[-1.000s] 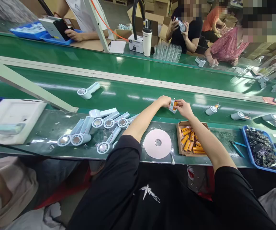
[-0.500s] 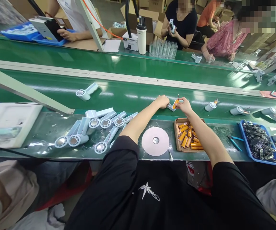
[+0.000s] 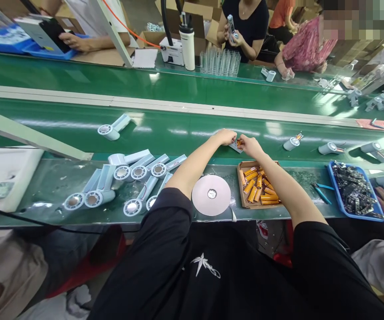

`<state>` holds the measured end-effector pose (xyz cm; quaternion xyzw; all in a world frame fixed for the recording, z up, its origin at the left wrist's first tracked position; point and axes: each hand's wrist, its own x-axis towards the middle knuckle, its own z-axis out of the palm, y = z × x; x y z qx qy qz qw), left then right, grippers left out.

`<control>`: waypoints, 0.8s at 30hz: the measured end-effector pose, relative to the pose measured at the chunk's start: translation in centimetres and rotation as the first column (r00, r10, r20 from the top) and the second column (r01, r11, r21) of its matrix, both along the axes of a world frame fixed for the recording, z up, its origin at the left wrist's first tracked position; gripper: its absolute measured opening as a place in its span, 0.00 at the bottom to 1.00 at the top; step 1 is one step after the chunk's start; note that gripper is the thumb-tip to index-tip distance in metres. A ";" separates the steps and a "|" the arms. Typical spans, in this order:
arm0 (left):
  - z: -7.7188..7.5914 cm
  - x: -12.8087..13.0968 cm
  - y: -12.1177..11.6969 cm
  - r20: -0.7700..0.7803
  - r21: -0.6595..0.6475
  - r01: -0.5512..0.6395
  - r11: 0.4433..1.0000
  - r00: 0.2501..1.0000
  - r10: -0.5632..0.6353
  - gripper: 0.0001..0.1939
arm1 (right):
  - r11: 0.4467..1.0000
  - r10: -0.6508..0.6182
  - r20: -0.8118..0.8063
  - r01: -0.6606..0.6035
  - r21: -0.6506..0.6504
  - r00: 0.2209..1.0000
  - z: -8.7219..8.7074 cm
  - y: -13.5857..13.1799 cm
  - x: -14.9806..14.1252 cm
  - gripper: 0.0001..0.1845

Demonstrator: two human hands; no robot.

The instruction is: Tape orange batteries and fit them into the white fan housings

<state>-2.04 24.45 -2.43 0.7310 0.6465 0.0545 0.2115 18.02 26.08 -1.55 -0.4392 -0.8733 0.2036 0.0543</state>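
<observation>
Over the green belt, my left hand [image 3: 226, 137] is closed around a light-blue fan housing [image 3: 235, 148], most of it hidden by the fingers. An orange battery cell [image 3: 239, 142] sits at the housing's handle, and my right hand [image 3: 249, 146] pinches it there. Just below my right forearm stands a cardboard box [image 3: 241, 200] of orange battery cells [image 3: 257, 184]. Between my arms lies a roll of pale pink tape [image 3: 201, 195], its loose end hanging at the bench edge.
Several light-blue fan housings [image 3: 103, 195] lie left of my arm, another [image 3: 110, 131] on the belt. To the right are pliers [image 3: 321, 193], a blue tray [image 3: 380, 218] of dark parts and more housings [image 3: 291, 143]. Co-workers sit across the belt and on both sides.
My right hand has brought the battery cell down from upright and tilted to low against the housing. My left hand keeps its hold. The camera view has shifted somewhat to the right.
</observation>
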 end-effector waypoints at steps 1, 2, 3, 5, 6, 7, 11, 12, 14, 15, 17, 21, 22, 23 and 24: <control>0.1 -0.1 0.0 0.019 0.008 -0.016 1.000 1.000 0.016 0.12 | 1.000 0.018 0.039 -0.018 0.010 0.999 0.1 -0.1 0.0 0.22; 0.2 -0.2 0.0 0.039 0.016 -0.038 0.999 0.999 0.037 0.13 | 0.999 0.036 0.078 -0.038 0.018 0.996 0.2 -0.1 -0.1 0.23; 0.2 -0.4 0.0 0.061 0.025 -0.061 0.998 0.996 0.060 0.15 | 0.998 0.055 0.116 -0.058 0.024 0.992 0.3 -0.1 -0.3 0.23; 0.2 -0.5 0.0 0.102 0.039 -0.105 0.994 0.990 0.100 0.17 | 0.995 0.090 0.192 -0.097 0.028 0.977 0.4 -0.2 -0.9 0.25; 0.1 -0.4 -0.1 0.120 0.045 -0.122 0.992 0.986 0.116 0.17 | 0.993 0.105 0.230 -0.114 0.026 0.968 0.3 -0.2 -1.3 0.25; 0.1 -0.4 -0.1 0.134 0.049 -0.135 0.990 0.983 0.128 0.17 | 0.992 0.117 0.265 -0.128 0.022 0.957 0.3 -0.1 -1.8 0.26; -0.3 0.2 -0.3 0.161 0.057 -0.174 0.983 0.973 0.163 0.18 | 0.988 0.143 0.372 -0.155 0.004 0.917 0.3 0.1 -3.2 0.25; -0.4 0.4 -0.4 0.163 0.057 -0.183 0.981 0.971 0.172 0.18 | 0.987 0.146 0.388 -0.159 0.002 0.910 0.4 0.2 -3.4 0.25; -0.4 0.8 -0.5 0.164 0.058 -0.200 0.978 0.968 0.188 0.18 | 0.986 0.155 0.406 -0.169 -0.001 0.901 0.7 0.4 -3.5 0.25; -0.3 1.0 -0.7 0.163 0.058 -0.204 0.977 0.968 0.192 0.18 | 0.985 0.161 0.410 -0.175 -0.003 0.898 0.9 0.4 -3.5 0.25; -0.2 1.4 -1.0 0.160 0.058 -0.200 0.978 0.969 0.189 0.18 | 0.982 0.176 0.407 -0.190 -0.005 0.897 1.3 0.6 -3.1 0.23; 0.0 2.0 -2.0 0.168 0.072 -0.178 0.981 0.972 0.164 0.19 | 0.980 0.174 0.366 -0.199 0.031 0.914 1.6 0.5 -1.4 0.23; 0.1 2.2 -2.3 0.173 0.080 -0.178 0.981 0.972 0.162 0.20 | 0.980 0.168 0.355 -0.196 0.044 0.920 1.6 0.3 -1.0 0.23; 0.2 2.5 -2.7 0.178 0.088 -0.180 0.980 0.971 0.162 0.21 | 0.980 0.164 0.343 -0.193 0.054 0.925 1.5 0.0 -0.8 0.23; 0.4 2.9 -3.0 0.182 0.095 -0.184 0.978 0.969 0.164 0.21 | 0.979 0.165 0.330 -0.196 0.064 0.930 1.5 -0.3 -0.8 0.21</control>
